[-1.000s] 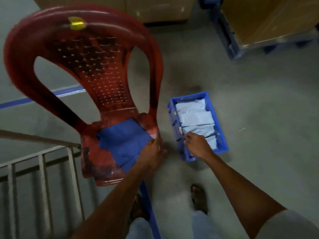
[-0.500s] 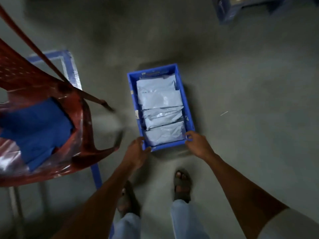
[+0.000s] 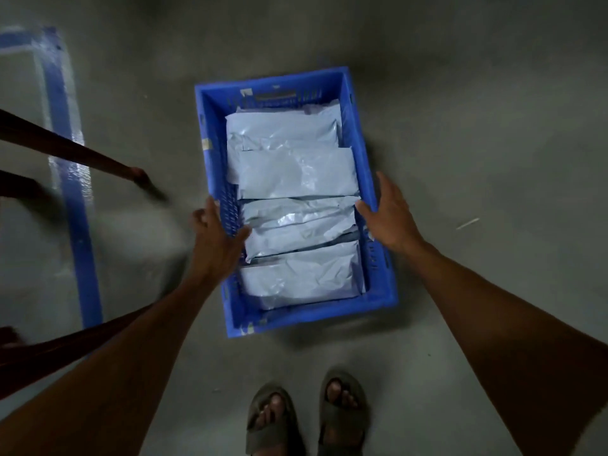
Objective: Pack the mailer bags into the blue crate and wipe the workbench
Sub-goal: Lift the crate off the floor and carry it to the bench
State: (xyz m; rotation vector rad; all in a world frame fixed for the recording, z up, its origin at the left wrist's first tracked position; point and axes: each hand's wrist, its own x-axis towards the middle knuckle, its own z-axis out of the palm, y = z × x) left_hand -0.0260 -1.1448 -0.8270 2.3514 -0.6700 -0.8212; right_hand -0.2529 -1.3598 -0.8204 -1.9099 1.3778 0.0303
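The blue crate (image 3: 269,82) stands on the grey floor in front of my feet. Several pale grey mailer bags (image 3: 296,172) lie overlapping inside it, filling it end to end. My left hand (image 3: 215,238) is at the middle of the crate's left wall, thumb inside over the rim and straight fingers outside. My right hand (image 3: 390,215) is at the right wall in the same way, thumb tip just inside, fingers stretched along the rim. Neither hand visibly clasps the wall. No workbench or cloth is in view.
Dark red chair legs (image 3: 98,159) reach in from the left edge, close to my left forearm. A blue tape line (image 3: 70,179) runs along the floor on the left. My sandalled feet (image 3: 273,419) stand just behind the crate. Bare floor lies to the right.
My view has dropped closer over the crate, and the chair has slid out to the left. Both hands have moved from the crate's near corners forward to the middle of its long sides.
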